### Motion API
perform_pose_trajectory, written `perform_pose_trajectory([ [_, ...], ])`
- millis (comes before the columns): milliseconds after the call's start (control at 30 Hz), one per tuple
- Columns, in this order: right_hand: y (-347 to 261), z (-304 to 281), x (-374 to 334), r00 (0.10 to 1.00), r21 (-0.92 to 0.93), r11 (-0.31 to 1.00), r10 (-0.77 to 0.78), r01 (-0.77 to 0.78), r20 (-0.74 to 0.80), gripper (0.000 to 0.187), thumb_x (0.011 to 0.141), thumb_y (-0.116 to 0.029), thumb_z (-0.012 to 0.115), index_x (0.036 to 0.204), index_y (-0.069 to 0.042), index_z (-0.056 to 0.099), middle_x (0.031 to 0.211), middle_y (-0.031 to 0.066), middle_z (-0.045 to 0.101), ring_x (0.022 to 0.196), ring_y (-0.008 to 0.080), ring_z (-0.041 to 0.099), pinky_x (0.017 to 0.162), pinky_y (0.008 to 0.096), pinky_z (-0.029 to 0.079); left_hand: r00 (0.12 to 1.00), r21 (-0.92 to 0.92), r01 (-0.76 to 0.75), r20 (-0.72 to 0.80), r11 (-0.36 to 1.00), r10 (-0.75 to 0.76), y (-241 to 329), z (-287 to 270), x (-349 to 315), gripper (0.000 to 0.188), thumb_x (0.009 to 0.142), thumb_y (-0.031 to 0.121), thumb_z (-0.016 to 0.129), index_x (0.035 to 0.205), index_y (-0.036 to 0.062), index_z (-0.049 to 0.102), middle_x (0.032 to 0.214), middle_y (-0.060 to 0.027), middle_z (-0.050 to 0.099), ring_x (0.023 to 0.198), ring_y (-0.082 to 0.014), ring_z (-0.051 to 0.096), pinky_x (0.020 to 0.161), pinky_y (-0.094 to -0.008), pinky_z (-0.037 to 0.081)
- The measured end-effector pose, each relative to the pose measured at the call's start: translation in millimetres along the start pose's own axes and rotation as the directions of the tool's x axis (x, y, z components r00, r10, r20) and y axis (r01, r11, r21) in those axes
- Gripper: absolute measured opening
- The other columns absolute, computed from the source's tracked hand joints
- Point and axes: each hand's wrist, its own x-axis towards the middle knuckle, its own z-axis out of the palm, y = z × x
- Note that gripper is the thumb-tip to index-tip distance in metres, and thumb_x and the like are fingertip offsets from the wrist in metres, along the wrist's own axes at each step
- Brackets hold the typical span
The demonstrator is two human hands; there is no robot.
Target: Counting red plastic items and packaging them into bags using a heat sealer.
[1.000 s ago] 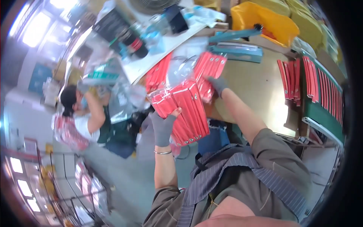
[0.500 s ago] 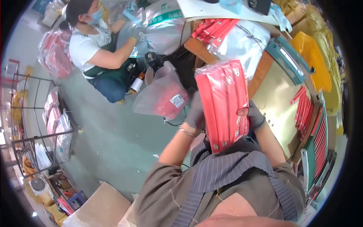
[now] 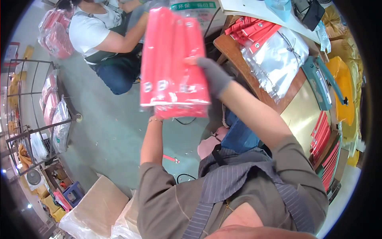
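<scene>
Fingers (image 3: 191,61) of the right hand (image 3: 215,76) clasp the red pack (image 3: 175,59), raised over the floor (image 3: 105,131); the left hand (image 3: 148,108) is mostly hidden, grip unclear. Probably a carry, calling next for level support.

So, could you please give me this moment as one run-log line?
right hand: gripping bagged red strips | left hand: mostly hidden behind them | table: clear bags, more red strips | upper left: co-worker
</scene>
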Motion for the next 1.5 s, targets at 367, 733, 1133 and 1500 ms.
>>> perform_pose_trajectory([
  [367, 84, -6, 63, 0.721, -0.807, 0.132, -0.547, 0.576, 0.425, 0.050, 0.064, -0.011, 0.065, 0.111, -0.003, 0.049, 0.100, 0.0191, 0.058, 0.097, 0.0355, 0.056, 0.085, 0.0375, 0.045, 0.947, 0.885, 0.307, -0.247, 0.350, -0.205, 6, -5, -34, 0.053, 0.078, 0.034, 0.061, 0.122, 0.0048, 0.051, 0.115, -0.0218, 0.057, 0.102, -0.0365, 0.057, 0.083, -0.0409, 0.046],
  [733, 119, -155, 47, 0.969, -0.616, -0.779, -0.044, 0.118, 0.242, 0.029, 0.084, -0.019, 0.048, 0.111, -0.014, 0.057, 0.112, 0.0109, 0.057, 0.110, 0.0256, 0.054, 0.089, 0.0404, 0.043, 0.922, 0.773, 0.005, -0.250, 0.635, 0.296, -1, 28, -87, 0.035, 0.087, 0.032, 0.052, 0.076, 0.0004, 0.061, 0.070, -0.0179, 0.062, 0.064, -0.0348, 0.060, 0.060, -0.0421, 0.045],
  [1133, -32, -81, -156, 0.861, -0.907, -0.407, -0.417, 0.109, 0.290, 0.070, 0.075, -0.033, 0.067, 0.132, -0.005, 0.039, 0.124, 0.0167, 0.047, 0.112, 0.0336, 0.047, 0.094, 0.0391, 0.039, 0.945, 0.906, -0.130, -0.009, 0.403, 0.327, 40, -14, -36, 0.041, 0.090, 0.032, 0.047, 0.112, -0.0010, 0.055, 0.107, -0.0214, 0.060, 0.097, -0.0358, 0.058, 0.084, -0.0439, 0.043],
  [1500, 102, -282, -439, -0.123, -0.749, 0.230, -0.973, -0.622, -0.196, 0.047, 0.079, -0.037, 0.058, 0.110, -0.002, 0.052, 0.104, 0.0185, 0.055, 0.097, 0.0373, 0.052, 0.083, 0.0432, 0.043, 0.412, 0.118, -0.885, 0.650, 0.450, 0.639, 72, 278, -233, 0.023, 0.090, 0.012, 0.053, 0.101, -0.0070, 0.059, 0.094, -0.0160, 0.063, 0.087, -0.0245, 0.059, 0.082, -0.0326, 0.046],
])
